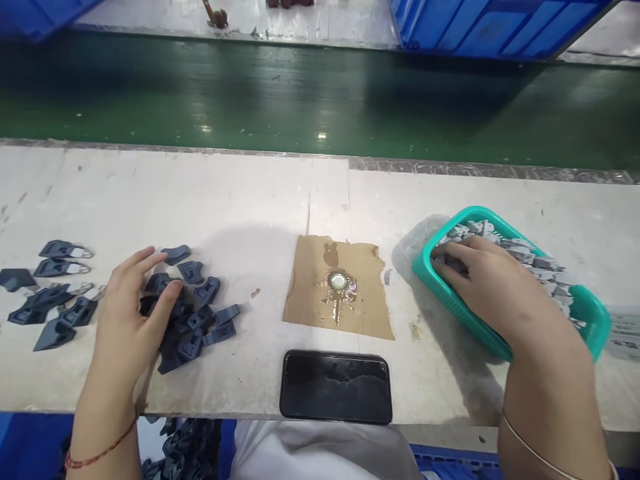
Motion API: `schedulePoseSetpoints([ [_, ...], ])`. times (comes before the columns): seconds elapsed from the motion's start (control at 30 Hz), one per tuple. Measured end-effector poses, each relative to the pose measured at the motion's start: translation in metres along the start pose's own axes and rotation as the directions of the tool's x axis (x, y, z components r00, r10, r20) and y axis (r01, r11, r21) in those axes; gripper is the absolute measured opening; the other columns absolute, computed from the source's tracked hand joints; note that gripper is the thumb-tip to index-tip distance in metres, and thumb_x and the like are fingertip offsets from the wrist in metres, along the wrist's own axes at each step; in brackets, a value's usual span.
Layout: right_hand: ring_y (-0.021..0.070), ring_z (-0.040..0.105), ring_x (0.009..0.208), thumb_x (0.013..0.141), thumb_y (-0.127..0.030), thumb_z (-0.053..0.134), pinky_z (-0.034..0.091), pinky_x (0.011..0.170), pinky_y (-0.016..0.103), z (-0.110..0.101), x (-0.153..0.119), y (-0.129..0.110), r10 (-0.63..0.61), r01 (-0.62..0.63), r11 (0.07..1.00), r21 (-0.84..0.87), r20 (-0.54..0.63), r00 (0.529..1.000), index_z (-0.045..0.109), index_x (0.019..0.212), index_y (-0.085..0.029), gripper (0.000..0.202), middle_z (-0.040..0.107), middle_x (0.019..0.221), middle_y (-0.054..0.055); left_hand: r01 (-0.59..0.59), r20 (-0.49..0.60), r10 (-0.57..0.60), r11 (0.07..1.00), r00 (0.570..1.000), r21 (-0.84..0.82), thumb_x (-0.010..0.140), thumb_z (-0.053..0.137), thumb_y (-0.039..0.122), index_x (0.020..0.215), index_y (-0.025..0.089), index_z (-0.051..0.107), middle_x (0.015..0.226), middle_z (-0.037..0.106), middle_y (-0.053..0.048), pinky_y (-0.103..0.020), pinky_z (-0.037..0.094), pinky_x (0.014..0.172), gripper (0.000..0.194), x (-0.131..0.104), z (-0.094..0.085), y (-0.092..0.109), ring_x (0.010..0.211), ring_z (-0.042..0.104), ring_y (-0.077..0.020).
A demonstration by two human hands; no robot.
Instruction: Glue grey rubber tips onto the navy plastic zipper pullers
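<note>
My left hand (133,307) hovers over and touches a pile of dark blue-grey plastic parts (193,320), thumb and fingers spread. Some parts of that pile lie under and between the fingers. To its left lies a looser group of similar dark parts (50,300), several with pale grey pieces attached. My right hand (493,287) reaches into a teal plastic basket (453,317) filled with small light-grey plastic pieces (533,257). Its fingers are bent together among the pieces; the tips are partly hidden, and what they pinch is unclear.
A brown cardboard square (310,293) with a wet, shiny patch and a round pale disc (339,281) lies mid-table. Nearer me rests a black phone (336,387). Beyond the table runs a green conveyor belt (250,100); blue crates (460,27) stand behind it. Below, dark parts (185,447) fill a bin.
</note>
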State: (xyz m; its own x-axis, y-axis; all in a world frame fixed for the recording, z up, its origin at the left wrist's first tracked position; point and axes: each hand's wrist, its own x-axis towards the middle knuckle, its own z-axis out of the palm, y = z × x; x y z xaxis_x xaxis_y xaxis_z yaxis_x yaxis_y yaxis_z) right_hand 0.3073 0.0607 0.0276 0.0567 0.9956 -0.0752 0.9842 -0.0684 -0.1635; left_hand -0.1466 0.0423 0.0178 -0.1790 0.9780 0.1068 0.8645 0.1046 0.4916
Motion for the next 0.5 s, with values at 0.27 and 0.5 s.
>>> schedulePoseSetpoints([
  [0.27, 0.0274, 0.066, 0.073, 0.086, -0.036, 0.07, 0.049, 0.063, 0.04, -0.01, -0.002, -0.011, 0.207, -0.183, 0.935, 0.303, -0.049, 0.977, 0.07, 0.085, -0.022, 0.014, 0.073, 0.084, 0.011, 0.217, 0.163, -0.228, 0.973, 0.96, 0.082, 0.094, 0.066, 0.038, 0.138, 0.026, 0.066, 0.125, 0.076, -0.007, -0.038, 0.055, 0.086, 0.045, 0.034, -0.01, 0.03, 0.109, 0.072, -0.0328],
  [0.5, 0.019, 0.067, 0.068, 0.087, -0.031, 0.075, 0.055, 0.065, 0.035, -0.017, -0.009, -0.034, 0.09, 0.062, 0.555, 0.83, -0.134, 0.987, 0.076, 0.09, -0.024, 0.008, 0.069, 0.072, 0.002, 0.092, 0.207, -0.107, 0.992, 0.972, 0.083, 0.091, 0.07, 0.039, 0.106, 0.026, 0.077, 0.097, 0.076, 0.001, -0.028, 0.051, 0.079, 0.021, 0.036, 0.003, 0.026, 0.081, 0.068, -0.0208],
])
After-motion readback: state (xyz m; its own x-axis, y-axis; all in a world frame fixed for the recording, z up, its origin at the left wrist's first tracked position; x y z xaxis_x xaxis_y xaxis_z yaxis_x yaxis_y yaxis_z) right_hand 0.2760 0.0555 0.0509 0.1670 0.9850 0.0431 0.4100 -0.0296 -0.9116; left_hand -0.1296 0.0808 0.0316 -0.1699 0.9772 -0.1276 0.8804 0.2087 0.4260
